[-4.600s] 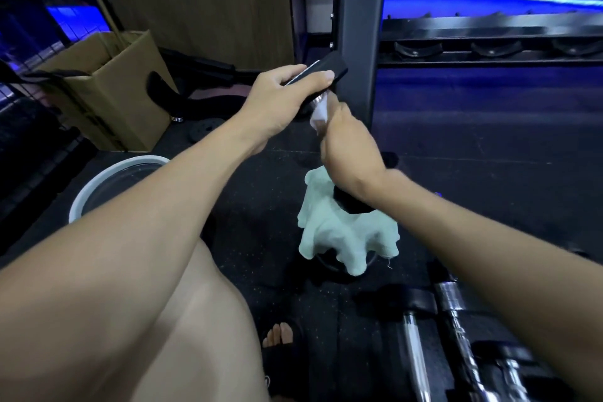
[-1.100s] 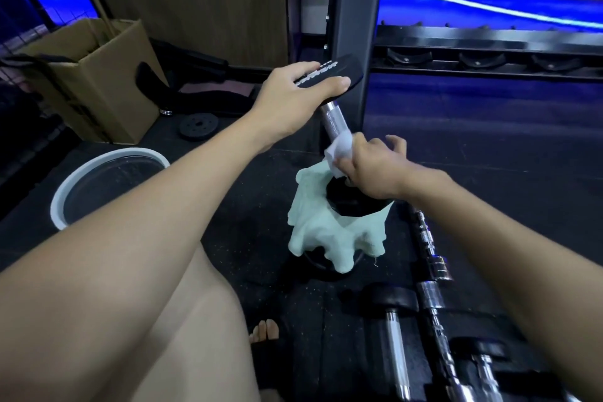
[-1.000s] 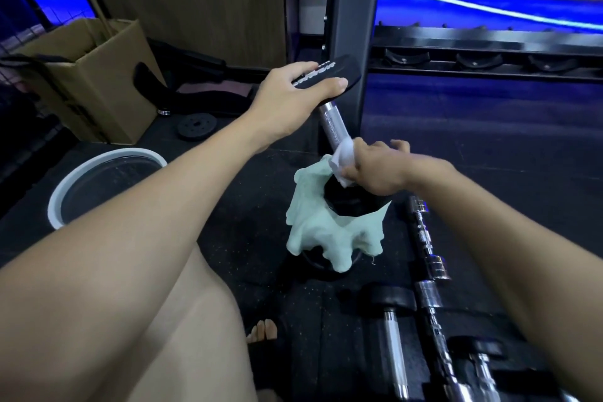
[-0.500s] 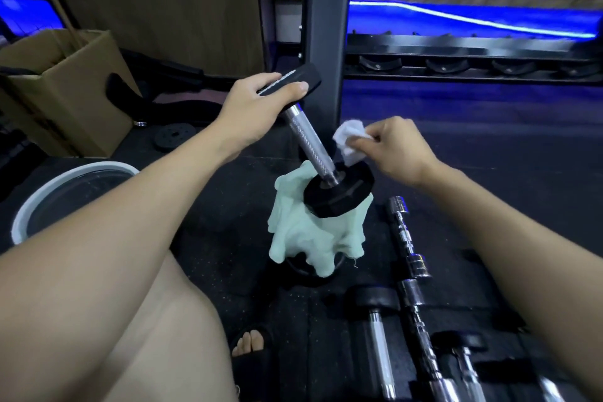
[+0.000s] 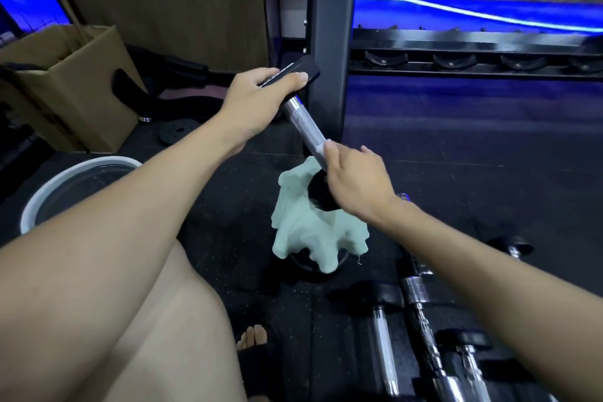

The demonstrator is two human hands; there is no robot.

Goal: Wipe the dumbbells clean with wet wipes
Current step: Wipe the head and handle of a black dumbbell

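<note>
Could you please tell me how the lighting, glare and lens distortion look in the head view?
Head view: dim room with blue strip light glowing at the back; bright glare on the chrome handle of the held dumbbell; wide-angle lens swells the near forearms; the floor dumbbells lie in shadow.

A dumbbell [image 5: 303, 121] stood tilted at the centre, its upper end in the left hand [image 5: 257, 98], its lower end resting on a cloth [image 5: 313, 232] draped over something on the floor [image 5: 456, 153]. The right hand [image 5: 355, 179] sat on the lower handle. A basin [image 5: 75, 173] lay to the left, a cardboard box [image 5: 71, 88] behind it. More dumbbells [image 5: 424, 336] lay nearer, to the right. A rack [image 5: 473, 55] stood behind.
</note>
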